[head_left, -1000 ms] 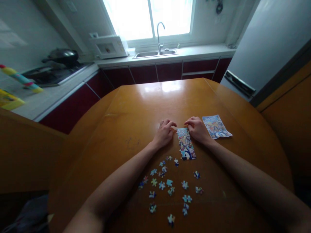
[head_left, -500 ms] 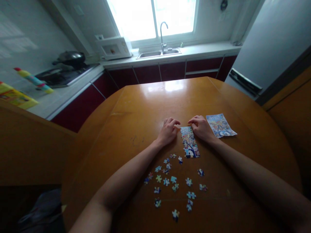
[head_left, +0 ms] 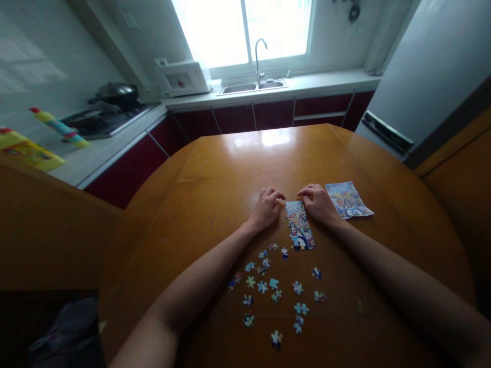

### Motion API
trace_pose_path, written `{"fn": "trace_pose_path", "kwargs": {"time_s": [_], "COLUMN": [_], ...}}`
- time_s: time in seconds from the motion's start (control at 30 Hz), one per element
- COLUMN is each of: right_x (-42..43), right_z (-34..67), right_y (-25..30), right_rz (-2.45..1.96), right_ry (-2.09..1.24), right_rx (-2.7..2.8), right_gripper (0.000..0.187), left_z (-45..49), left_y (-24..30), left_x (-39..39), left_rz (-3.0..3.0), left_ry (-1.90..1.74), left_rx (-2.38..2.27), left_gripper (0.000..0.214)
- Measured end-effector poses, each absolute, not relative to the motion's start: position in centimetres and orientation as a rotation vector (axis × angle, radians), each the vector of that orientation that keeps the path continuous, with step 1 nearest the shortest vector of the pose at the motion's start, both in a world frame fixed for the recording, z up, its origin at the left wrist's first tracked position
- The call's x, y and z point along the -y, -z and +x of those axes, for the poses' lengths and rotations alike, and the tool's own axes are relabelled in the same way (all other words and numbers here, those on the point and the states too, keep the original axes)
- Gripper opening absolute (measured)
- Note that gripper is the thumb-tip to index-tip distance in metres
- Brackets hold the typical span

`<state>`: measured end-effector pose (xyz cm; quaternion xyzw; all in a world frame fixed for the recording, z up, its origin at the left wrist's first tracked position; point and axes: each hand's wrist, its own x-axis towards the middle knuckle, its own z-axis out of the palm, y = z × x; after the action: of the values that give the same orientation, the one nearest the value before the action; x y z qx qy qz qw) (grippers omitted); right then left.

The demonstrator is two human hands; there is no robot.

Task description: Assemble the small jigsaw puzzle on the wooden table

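A partly assembled jigsaw puzzle (head_left: 300,225), a narrow upright strip with a blue-and-white character at its lower end, lies flat on the wooden table (head_left: 238,168). At its upper left corner is my left hand (head_left: 267,207), fingers bent but apart, with a gap between thumb and forefinger. My right hand (head_left: 317,202) closes its curled fingers on the upper right corner; the fingertips are partly hidden. Several loose jigsaw pieces (head_left: 273,283) are scattered below the strip, between my forearms. One dark-and-white piece (head_left: 284,253) lies just off the strip's lower left.
A creased picture sheet (head_left: 348,199) lies right of my right hand. Beyond the table are a counter with a sink (head_left: 253,88), a white microwave (head_left: 184,79) and a stove with a dark pot (head_left: 117,92). A fridge (head_left: 422,66) stands at the right.
The view has tilted slightly, shifting the room a little downward in the picture. Both hands stay at the strip's upper corners, and the loose pieces lie as before.
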<state>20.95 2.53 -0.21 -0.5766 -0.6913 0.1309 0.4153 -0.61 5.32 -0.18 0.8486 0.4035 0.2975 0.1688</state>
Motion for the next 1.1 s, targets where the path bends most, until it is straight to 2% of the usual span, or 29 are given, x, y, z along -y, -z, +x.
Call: {"fn": "trace_pose_path", "kwargs": {"time_s": [0.2,0.37,0.57,0.67,0.8,1.1], "right_x": [-2.6,-2.8,-3.1,-3.2,-3.2,-2.8], "right_z": [21.1,21.2,21.3,21.3,21.2,21.2], "right_y": [0.3,0.4,0.7,0.8,0.7,0.7], "right_rz": [-1.436,-1.438,-1.442,-1.441,-1.436,-1.424], "right_ry": [-0.357,-0.372,-0.375,-0.377,-0.376,-0.345], "right_rx": [1.729,1.712,1.703,1.704,1.703,1.702], "right_gripper": [0.024,0.023,0.022,0.022,0.022,0.022], "left_z": [-0.6,-1.0,-2.7,-3.3,-4.2,-9.0], "left_y": [-0.1,-0.4,-4.3,-7.5,-10.1,-7.9], "left_x": [-5.0,-6.3,-7.7,-6.2,-2.6,4.3], "left_rz": [2.381,2.034,1.871,1.889,2.036,2.227], "left_ry": [-0.835,-0.927,-0.964,-0.894,-0.794,-0.658], "left_rx": [-1.124,-1.159,-1.184,-1.063,-1.042,-1.194], "left_gripper": [0.033,0.035,0.032,0.023,0.022,0.014]}}
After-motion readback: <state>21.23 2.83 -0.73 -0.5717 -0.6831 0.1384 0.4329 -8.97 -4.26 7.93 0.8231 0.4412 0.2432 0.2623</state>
